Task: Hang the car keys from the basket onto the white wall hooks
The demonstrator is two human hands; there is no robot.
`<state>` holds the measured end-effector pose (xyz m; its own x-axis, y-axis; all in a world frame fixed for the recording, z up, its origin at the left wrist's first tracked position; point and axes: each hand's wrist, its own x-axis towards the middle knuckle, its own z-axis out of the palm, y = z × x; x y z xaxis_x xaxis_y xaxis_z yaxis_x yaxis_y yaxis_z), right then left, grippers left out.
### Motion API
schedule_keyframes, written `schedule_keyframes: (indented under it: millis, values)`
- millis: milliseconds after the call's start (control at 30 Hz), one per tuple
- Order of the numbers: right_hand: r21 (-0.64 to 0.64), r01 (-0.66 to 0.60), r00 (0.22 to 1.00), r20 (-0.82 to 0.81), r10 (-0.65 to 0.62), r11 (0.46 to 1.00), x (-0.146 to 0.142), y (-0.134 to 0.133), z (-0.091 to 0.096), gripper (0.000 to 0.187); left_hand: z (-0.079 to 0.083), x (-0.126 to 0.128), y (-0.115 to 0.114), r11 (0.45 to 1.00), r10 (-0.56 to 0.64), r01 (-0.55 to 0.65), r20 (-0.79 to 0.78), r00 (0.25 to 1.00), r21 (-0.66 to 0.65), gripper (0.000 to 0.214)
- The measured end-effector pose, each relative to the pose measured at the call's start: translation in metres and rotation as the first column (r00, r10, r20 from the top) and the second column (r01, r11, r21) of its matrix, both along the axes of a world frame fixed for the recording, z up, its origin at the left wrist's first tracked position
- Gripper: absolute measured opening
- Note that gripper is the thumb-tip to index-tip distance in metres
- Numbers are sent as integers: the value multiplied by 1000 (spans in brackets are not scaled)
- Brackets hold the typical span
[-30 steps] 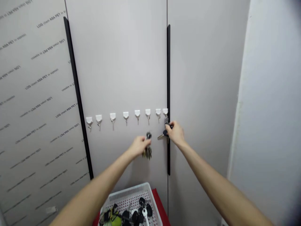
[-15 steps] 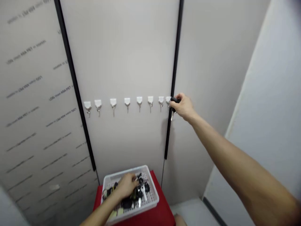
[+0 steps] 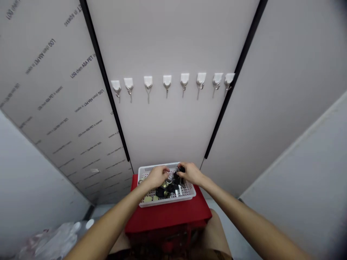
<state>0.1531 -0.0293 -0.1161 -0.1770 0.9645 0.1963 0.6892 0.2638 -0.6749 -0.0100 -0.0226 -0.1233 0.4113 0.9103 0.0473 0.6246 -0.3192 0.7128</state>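
A white plastic basket (image 3: 167, 203) holds a jumble of keys, dark fobs and key rings. My left hand (image 3: 158, 176) is over its left-middle part, with thumb and fingertips pinched together. What they hold, if anything, is too small to make out; a metal key ring (image 3: 168, 180) shows just beneath. At the basket's right back side, my right hand (image 3: 191, 173) has its fingers closed round a black key fob (image 3: 180, 169). Several white hooks (image 3: 184, 78) with metal prongs are fixed in a row on the wall above, and no keys hang from them.
The basket stands on a red stool (image 3: 168, 216) in front of my legs. Black strips (image 3: 101, 65) run down the wall panels. Clear plastic bags and white-capped bottles (image 3: 77, 226) lie on the floor at the lower left.
My right hand has come down from the rightmost hook to the basket. My left hand stays over the basket. The camera view has tilted downward.
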Motion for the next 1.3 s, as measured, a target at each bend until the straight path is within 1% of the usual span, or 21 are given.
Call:
schedule_keyframes:
  millis: [67,133,200,233,300,367,433,500,600,667,767,833,900,967,1033,1067,1100,1133,1167,1233,1300]
  values:
    - [11,-14,1000,-8,14,1000,0,5,13,12,15,0,7,996,50,-33,214,976,-83,18]
    - [2,-13,997,-79,13,1000,-4,13,34,25,38,2,15,973,143,-48,425,894,-226,25]
    - [-42,-16,961,-278,4,999,-13,22,60,41,67,5,22,934,213,13,587,781,-357,38]
    - [-65,-38,914,-405,9,997,-18,25,75,45,83,6,25,918,213,76,646,733,-389,44]
    - [-80,-136,786,-616,58,987,-28,29,101,50,113,10,27,903,150,206,727,670,-376,52]
    - [-61,-249,701,-700,136,967,-36,30,122,51,135,12,27,904,82,267,749,657,-334,55]
    - [-60,-311,670,-721,175,948,-42,29,133,52,147,12,25,911,55,271,742,669,-312,56]
    - [-69,-326,669,-721,179,943,-45,28,136,52,150,10,23,914,43,274,745,666,-298,56]
    - [-94,-332,693,-699,175,939,-47,26,134,52,146,6,21,912,30,297,766,642,-284,56]
    - [-117,-329,719,-674,168,937,-50,25,133,52,142,4,20,910,35,295,763,645,-290,55]
    - [-137,-326,745,-646,165,935,-56,25,129,52,135,-1,19,915,46,266,733,679,-304,55]
    - [-143,-328,760,-627,171,934,-61,25,117,53,123,-7,17,921,61,231,702,709,-313,55]
    - [-141,-306,807,-564,178,941,-67,24,95,53,105,-18,15,929,84,176,648,757,-326,54]
    - [-145,-263,887,-425,180,954,-72,20,65,51,81,-35,11,950,112,72,548,829,-304,47]
    - [-156,-223,951,-251,180,962,-75,14,33,44,55,-56,5,975,169,-92,404,899,-204,38]
    - [-159,-219,964,-186,188,963,-76,11,19,39,42,-66,1,976,206,-167,342,917,-141,34]
    - [-155,-227,968,-145,205,962,-76,8,6,33,31,-76,-5,972,233,-213,307,923,-97,31]
    - [-141,-248,965,-124,231,959,-77,4,-4,29,20,-84,-11,970,242,-228,297,924,-82,28]
    - [-117,-279,957,-115,266,953,-78,1,-12,30,10,-91,-17,971,240,-225,305,922,-85,26]
    - [-57,-336,939,-100,329,940,-81,-4,-20,44,-7,-99,-31,974,223,-196,349,910,-112,24]
    - [3,-372,926,-68,372,928,-87,-7,-23,52,-21,-100,-42,975,215,-178,382,899,-129,25]
